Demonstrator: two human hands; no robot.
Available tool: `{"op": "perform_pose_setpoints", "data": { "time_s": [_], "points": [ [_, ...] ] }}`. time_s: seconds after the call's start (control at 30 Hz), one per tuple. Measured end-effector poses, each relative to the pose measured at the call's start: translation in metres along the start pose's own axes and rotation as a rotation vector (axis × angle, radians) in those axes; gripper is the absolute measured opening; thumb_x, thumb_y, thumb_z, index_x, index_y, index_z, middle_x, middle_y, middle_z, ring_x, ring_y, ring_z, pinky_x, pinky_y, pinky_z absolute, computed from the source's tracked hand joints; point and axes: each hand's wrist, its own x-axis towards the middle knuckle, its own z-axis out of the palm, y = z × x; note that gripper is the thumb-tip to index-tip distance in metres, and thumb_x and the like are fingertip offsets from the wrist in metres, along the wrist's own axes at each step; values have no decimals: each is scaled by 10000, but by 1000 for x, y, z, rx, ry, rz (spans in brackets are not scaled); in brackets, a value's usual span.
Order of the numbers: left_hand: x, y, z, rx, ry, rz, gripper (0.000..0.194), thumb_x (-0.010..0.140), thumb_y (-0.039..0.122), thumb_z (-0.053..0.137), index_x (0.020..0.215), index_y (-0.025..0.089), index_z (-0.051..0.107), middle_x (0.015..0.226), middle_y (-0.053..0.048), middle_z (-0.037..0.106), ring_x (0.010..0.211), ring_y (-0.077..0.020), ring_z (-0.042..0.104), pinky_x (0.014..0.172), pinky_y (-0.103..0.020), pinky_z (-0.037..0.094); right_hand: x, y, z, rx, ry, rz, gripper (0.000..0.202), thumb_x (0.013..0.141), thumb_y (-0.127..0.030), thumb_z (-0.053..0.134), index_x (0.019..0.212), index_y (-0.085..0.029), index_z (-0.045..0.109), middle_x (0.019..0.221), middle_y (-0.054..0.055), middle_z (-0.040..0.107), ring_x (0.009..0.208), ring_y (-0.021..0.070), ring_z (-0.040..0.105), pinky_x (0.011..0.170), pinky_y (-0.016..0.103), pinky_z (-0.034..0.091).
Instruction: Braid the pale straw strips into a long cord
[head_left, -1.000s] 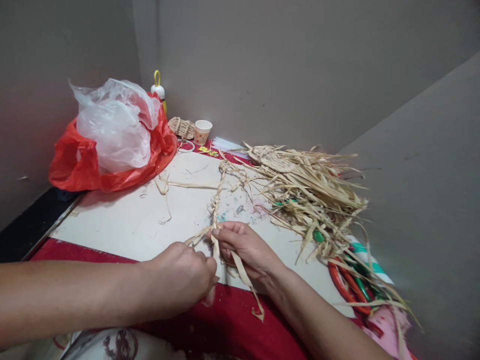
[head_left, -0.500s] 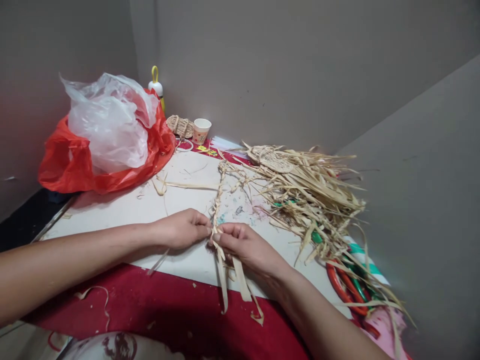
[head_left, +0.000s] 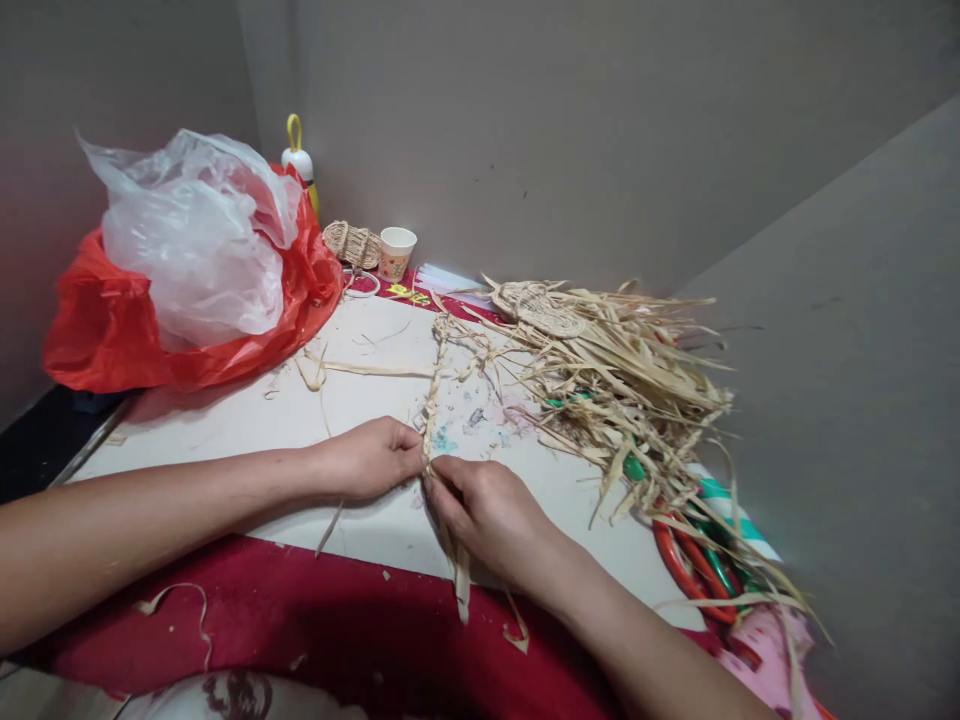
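Note:
A thin braid of pale dry straw [head_left: 433, 400] runs down the middle of the white board [head_left: 367, 400]. My left hand [head_left: 375, 458] pinches the braid's lower end from the left. Close against it, my right hand [head_left: 487, 505] is closed on the same end from the right, its fingers partly hidden behind its back. Loose strips [head_left: 461, 585] hang below my right hand over the board's near edge. The upper end of the braid lies near a knotted strand.
A large straw heap [head_left: 637, 370] with a woven oval piece [head_left: 536, 307] lies at the right, above red and green rings [head_left: 694, 570]. At the left sits a red bag [head_left: 112, 325] with clear plastic; behind stand a paper cup [head_left: 396, 253] and a bottle [head_left: 298, 163].
My right hand has turned over, with its back now more in view. The hanging strips have drawn together beneath it. The view has shifted slightly.

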Motion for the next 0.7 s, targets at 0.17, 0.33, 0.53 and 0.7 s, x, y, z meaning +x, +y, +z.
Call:
{"op": "perform_pose_setpoints", "data": {
  "time_s": [0.17, 0.33, 0.53, 0.7],
  "points": [
    [-4, -1, 4, 7, 82, 65, 240, 765, 308, 439, 587, 155, 489, 565, 46, 415, 570, -85, 367, 530, -192, 300, -7, -2, -15, 119, -52, 40, 237, 828, -265, 464, 608, -183, 494, 539, 1, 521, 487, 106, 402, 490, 235, 244],
    [-5, 1, 11, -73, 121, 62, 224, 755, 271, 440, 567, 155, 480, 518, 51, 431, 521, -77, 375, 511, -197, 304, -15, -13, -10, 399, -37, 33, 262, 847, -266, 445, 597, -187, 453, 508, -22, 457, 472, 96, 372, 466, 219, 262],
    [-7, 7, 16, -216, 162, 10, 260, 742, 275, 499, 518, 148, 469, 479, 60, 385, 492, -62, 322, 474, -196, 272, -19, -25, 12, -29, 15, -81, 253, 896, -273, 378, 694, -180, 498, 559, 34, 543, 465, 117, 422, 505, 265, 230],
    [-12, 10, 17, -324, 158, -69, 186, 723, 275, 557, 608, 130, 580, 565, 16, 563, 546, -84, 467, 552, -204, 378, -27, -27, 14, -153, -18, -190, 229, 898, -231, 380, 754, -170, 547, 581, 48, 584, 436, 110, 399, 507, 284, 197]
  ]
}}
